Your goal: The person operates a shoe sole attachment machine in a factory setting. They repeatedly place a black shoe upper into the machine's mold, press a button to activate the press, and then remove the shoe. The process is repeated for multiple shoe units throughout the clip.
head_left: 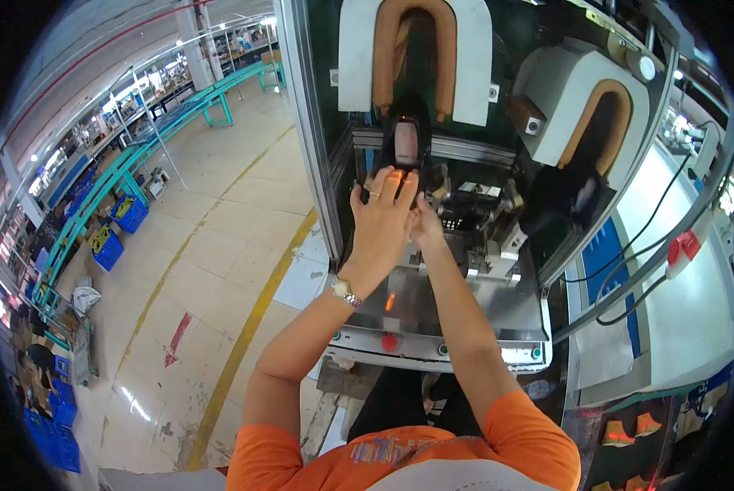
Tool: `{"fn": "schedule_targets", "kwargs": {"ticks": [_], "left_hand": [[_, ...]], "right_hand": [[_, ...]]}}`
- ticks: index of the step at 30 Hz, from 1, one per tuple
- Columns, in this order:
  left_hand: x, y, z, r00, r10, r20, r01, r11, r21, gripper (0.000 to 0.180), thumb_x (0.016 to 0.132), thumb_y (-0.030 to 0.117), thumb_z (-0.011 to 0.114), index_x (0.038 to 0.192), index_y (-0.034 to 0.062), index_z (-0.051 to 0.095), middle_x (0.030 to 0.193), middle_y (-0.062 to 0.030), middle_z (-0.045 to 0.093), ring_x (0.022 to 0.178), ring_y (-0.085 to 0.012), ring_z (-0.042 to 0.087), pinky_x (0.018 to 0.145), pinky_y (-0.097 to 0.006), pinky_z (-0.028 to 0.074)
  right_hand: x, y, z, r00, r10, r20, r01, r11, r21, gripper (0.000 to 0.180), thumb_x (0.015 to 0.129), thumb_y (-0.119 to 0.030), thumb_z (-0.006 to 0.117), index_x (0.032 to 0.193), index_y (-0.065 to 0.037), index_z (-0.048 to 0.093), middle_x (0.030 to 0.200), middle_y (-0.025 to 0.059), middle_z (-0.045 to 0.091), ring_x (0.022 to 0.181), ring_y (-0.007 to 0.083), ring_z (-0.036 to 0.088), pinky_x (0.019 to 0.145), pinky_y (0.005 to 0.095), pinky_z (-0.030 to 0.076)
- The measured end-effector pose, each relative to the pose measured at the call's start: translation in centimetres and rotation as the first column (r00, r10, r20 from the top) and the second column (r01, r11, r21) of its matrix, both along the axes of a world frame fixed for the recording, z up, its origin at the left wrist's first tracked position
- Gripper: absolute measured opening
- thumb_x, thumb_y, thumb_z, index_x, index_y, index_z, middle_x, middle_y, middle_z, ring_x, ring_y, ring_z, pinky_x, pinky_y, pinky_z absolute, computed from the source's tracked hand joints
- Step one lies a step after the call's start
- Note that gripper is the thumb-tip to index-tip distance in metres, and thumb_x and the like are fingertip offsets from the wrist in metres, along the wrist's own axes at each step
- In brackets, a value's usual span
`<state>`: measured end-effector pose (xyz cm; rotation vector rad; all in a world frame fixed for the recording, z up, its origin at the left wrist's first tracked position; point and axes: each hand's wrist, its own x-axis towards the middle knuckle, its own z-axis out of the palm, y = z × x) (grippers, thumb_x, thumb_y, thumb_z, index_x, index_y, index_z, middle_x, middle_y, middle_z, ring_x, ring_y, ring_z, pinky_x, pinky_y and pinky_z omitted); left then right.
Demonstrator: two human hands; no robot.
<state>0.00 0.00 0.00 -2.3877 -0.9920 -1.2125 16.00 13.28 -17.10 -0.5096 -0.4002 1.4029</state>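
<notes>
The left grip, at upper centre, lays its fingers, slightly parted, over the lower end of a black, shoe-shaped piece with a pinkish oval on top. The right grip is just beside it, fingers bent near the same end; whether either is clamped on the piece cannot be told. A metal watch circles the left wrist. Above the piece, a brown padded arch lines a white housing; a second white housing stands at upper right. Metal clamping parts sit right of the hands. Below lies a metal surface, with a red button on its front edge. Orange-brown shoes stand at lower right, blue crates on the floor at left.
</notes>
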Motion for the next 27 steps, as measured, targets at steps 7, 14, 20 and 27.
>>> {"fn": "schedule_targets", "kwargs": {"ticks": [7,14,20,27], "left_hand": [[0.3,-0.3,-0.1,0.998,-0.014,0.069,0.021,0.995,-0.094,0.053,0.067,0.004,0.053,0.119,0.0086,0.043,0.11,-0.0106,0.044,0.114,-0.0235,0.037,0.085,-0.05,0.034],[0.8,-0.5,-0.8,0.999,0.009,0.049,-0.004,0.994,-0.108,0.057,0.068,0.004,0.055,0.123,0.0102,0.04,0.117,-0.0104,0.043,0.117,-0.0237,0.034,0.088,-0.049,0.03],[0.2,0.1,-1.4,0.998,0.022,0.065,-0.016,0.996,-0.087,0.056,0.067,0.004,0.055,0.121,0.011,0.043,0.113,-0.0099,0.044,0.116,-0.0234,0.035,0.087,-0.048,0.031],[0.8,-0.3,-1.1,0.998,0.008,0.056,-0.004,0.998,-0.065,0.056,0.066,0.003,0.055,0.12,0.0097,0.043,0.111,-0.0101,0.045,0.114,-0.0236,0.037,0.087,-0.047,0.032]], "right_hand": [[0.6,0.0,0.1,0.997,-0.069,0.025,0.071,0.995,-0.065,0.01,0.085,-0.029,0.052,0.084,-0.019,0.052,0.069,-0.0061,0.047,0.059,0.0094,0.043,0.061,0.0274,0.039],[0.8,1.5,-2.0,0.999,0.014,-0.049,-0.011,0.998,0.064,0.013,0.088,-0.027,0.047,0.092,-0.015,0.052,0.08,-0.0033,0.055,0.067,0.0106,0.052,0.058,0.0254,0.043],[-0.2,0.6,-1.8,0.994,0.086,-0.063,-0.076,0.986,0.148,0.017,0.091,-0.023,0.04,0.099,-0.012,0.051,0.093,0.0007,0.059,0.08,0.0134,0.058,0.065,0.0269,0.047],[0.9,0.7,-1.9,0.995,0.098,-0.031,-0.093,0.989,0.117,0.021,0.09,-0.02,0.04,0.105,-0.009,0.051,0.102,0.0043,0.058,0.091,0.0171,0.057,0.076,0.0312,0.046]]}}
